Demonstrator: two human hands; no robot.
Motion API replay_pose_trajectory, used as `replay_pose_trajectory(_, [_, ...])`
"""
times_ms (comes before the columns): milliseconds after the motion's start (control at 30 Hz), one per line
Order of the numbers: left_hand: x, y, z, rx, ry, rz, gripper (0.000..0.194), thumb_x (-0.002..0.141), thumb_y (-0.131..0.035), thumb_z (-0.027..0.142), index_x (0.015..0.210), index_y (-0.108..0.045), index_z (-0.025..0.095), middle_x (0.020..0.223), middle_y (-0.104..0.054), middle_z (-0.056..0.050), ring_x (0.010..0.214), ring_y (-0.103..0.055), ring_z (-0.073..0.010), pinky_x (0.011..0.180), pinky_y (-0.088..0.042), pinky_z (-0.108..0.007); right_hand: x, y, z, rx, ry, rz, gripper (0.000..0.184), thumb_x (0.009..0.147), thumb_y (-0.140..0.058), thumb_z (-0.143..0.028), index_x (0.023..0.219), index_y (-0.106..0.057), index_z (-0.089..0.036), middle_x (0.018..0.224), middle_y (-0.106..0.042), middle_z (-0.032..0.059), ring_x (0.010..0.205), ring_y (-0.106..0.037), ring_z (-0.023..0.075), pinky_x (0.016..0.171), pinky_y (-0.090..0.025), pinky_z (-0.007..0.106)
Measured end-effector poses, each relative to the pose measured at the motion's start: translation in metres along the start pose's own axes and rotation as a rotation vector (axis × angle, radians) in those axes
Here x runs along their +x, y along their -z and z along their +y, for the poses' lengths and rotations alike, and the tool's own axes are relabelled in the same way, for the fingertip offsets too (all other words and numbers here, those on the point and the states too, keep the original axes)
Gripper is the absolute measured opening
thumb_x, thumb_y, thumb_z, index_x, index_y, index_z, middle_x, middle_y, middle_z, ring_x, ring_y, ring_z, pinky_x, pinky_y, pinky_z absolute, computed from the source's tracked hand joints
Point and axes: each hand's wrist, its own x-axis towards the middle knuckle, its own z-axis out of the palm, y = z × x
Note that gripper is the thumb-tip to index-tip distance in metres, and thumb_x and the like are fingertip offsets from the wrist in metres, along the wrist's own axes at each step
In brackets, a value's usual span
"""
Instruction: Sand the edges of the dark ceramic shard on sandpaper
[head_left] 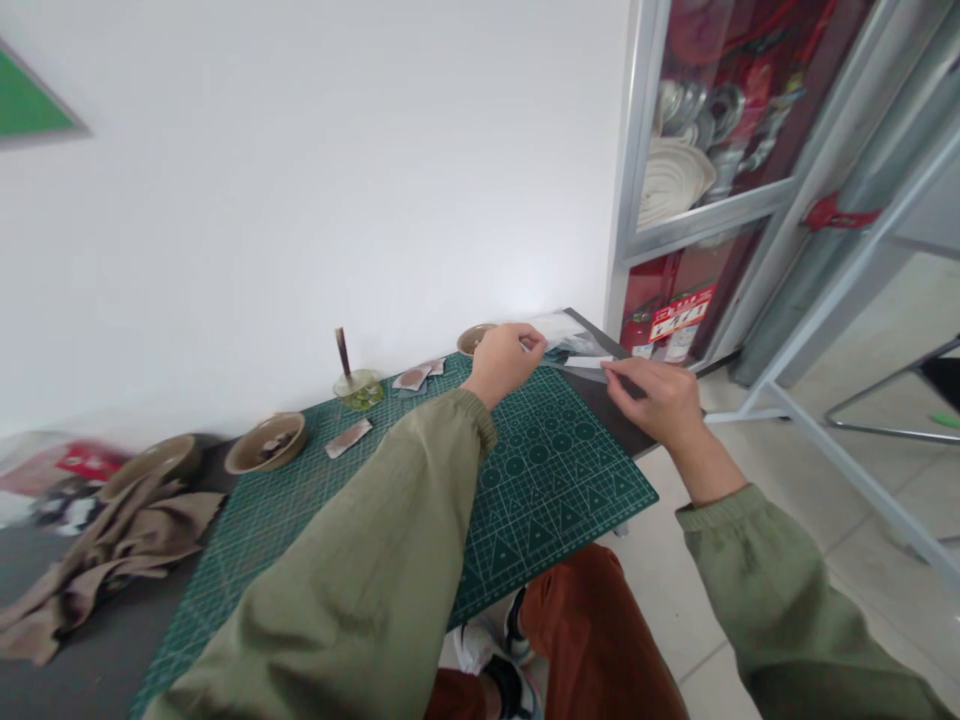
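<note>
At the far right end of the green cutting mat (570, 480), my left hand (504, 362) is raised with its fingertips pinched together. Whatever may be between them is too small to make out. Just behind that hand is a small brown bowl (471, 340), partly hidden by it. My right hand (656, 395) is beyond the mat's right edge, thumb and fingers closed on the end of a flat white strip (589, 362). A clear plastic bag (559, 328) lies behind the strip, near the wall.
A glass dish (358, 388) with a dark stick stands on the mat's back edge. Small brown-and-white patches (349, 438) lie nearby. To the left are a bowl of small pieces (266, 443), another bowl (154, 462) and brown cloth (142, 540). A fire-hose cabinet (701, 215) stands right.
</note>
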Motion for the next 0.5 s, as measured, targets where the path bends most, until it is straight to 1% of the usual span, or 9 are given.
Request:
replay_pose_trajectory(133, [0.0,-0.002,0.001,-0.016,-0.021,-0.004,0.019,0.098,-0.074,0.034,0.099,-0.088,0.022,0.099,-0.086,-0.009,0.086,-0.074,-0.0221,0.083,-0.057,-0.036,0.013,-0.019,-0.008,-0.094,-0.038,-0.124,0.033,0.113,-0.057,-0.035,0.125,-0.086,-0.023,0.123,-0.088,0.0126,0.107,-0.083,0.032,0.093,-0.06,0.042])
replay_pose_trajectory(233, [0.0,-0.003,0.005,-0.021,-0.027,-0.005,0.018,0.098,-0.074,0.034,0.1,-0.089,0.023,0.1,-0.087,-0.009,0.085,-0.074,-0.0219,0.084,-0.058,-0.037,0.03,-0.035,-0.012,-0.17,-0.089,-0.241,0.034,0.114,-0.057,-0.035,0.119,-0.088,-0.022,0.113,-0.088,0.016,0.103,-0.083,0.0339,0.091,-0.059,0.043])
replay_pose_trajectory(300, [-0.001,-0.003,0.008,-0.024,-0.031,-0.006,0.018,0.098,-0.075,0.033,0.099,-0.089,0.022,0.1,-0.087,-0.009,0.084,-0.074,-0.0218,0.084,-0.057,-0.037,0.041,-0.044,-0.011,-0.211,-0.116,-0.327,0.034,0.114,-0.057,-0.033,0.114,-0.088,-0.02,0.105,-0.088,0.0169,0.102,-0.083,0.0333,0.093,-0.059,0.043])
replay_pose_trajectory(333, [-0.001,-0.003,0.009,-0.025,-0.034,-0.006,0.017,0.098,-0.075,0.033,0.099,-0.089,0.022,0.1,-0.087,-0.009,0.083,-0.074,-0.0218,0.083,-0.057,-0.037,0.046,-0.047,-0.01,-0.228,-0.127,-0.368,0.033,0.114,-0.057,-0.032,0.114,-0.088,-0.02,0.104,-0.087,0.0169,0.103,-0.082,0.0326,0.095,-0.059,0.043])
replay_pose_trajectory(367, [-0.001,-0.003,0.011,-0.025,-0.037,-0.008,0.017,0.098,-0.075,0.032,0.098,-0.089,0.022,0.1,-0.087,-0.009,0.083,-0.074,-0.0218,0.083,-0.057,-0.036,0.05,-0.05,-0.008,-0.243,-0.135,-0.406,0.031,0.115,-0.058,-0.032,0.116,-0.086,-0.019,0.107,-0.086,0.0161,0.105,-0.082,0.0312,0.098,-0.06,0.044])
replay_pose_trajectory(433, [-0.002,-0.002,0.013,-0.026,-0.046,-0.013,0.017,0.098,-0.075,0.031,0.096,-0.089,0.022,0.099,-0.087,-0.009,0.084,-0.074,-0.0216,0.083,-0.057,-0.036,0.056,-0.054,-0.005,-0.27,-0.146,-0.476,0.026,0.114,-0.064,-0.035,0.123,-0.081,-0.019,0.119,-0.083,0.0132,0.11,-0.079,0.0279,0.102,-0.062,0.047])
replay_pose_trajectory(500, [-0.003,-0.002,0.014,-0.026,-0.054,-0.02,0.016,0.099,-0.075,0.03,0.096,-0.088,0.022,0.098,-0.087,-0.008,0.084,-0.075,-0.0214,0.083,-0.057,-0.036,0.059,-0.058,-0.002,-0.294,-0.152,-0.532,0.029,0.111,-0.071,-0.04,0.131,-0.076,-0.019,0.131,-0.078,0.0113,0.114,-0.077,0.0258,0.102,-0.064,0.049])
